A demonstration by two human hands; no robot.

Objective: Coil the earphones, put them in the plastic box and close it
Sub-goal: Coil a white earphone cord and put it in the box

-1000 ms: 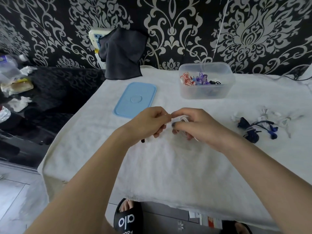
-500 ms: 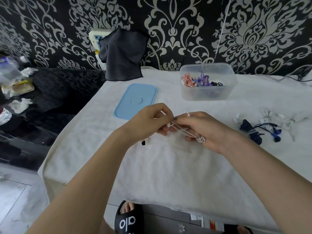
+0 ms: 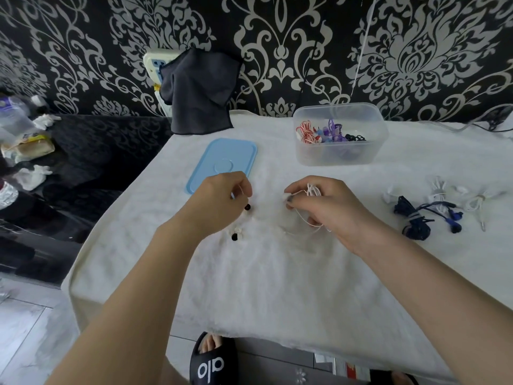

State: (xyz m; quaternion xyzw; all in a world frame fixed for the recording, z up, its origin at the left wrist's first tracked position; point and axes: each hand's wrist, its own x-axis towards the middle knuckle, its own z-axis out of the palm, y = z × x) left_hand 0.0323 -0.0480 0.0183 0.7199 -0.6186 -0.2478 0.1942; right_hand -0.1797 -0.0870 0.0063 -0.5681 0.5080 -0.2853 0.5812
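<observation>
White earphones [image 3: 313, 190] are partly coiled around the fingers of my right hand [image 3: 322, 207]. Their thin cord runs left over the cloth to my left hand [image 3: 219, 201], which pinches it; two black-tipped earbuds [image 3: 241, 222] dangle below that hand. The clear plastic box [image 3: 340, 155] stands open at the back, holding red-white, purple and black coiled earphones. Its blue lid [image 3: 222, 163] lies flat to the left of the box, just beyond my left hand.
Blue earphones [image 3: 424, 218] and white earphones [image 3: 455, 197] lie loose on the white cloth [image 3: 277, 273] at the right. A dark cloth [image 3: 198, 93] hangs at the back wall. A dark cluttered surface lies left of the table. A slippered foot [image 3: 212, 359] shows below the front edge.
My hands have moved apart, the left one drawing the cord out to the left. The earbuds now hang free under the left hand, and the coil sits on my right fingers.
</observation>
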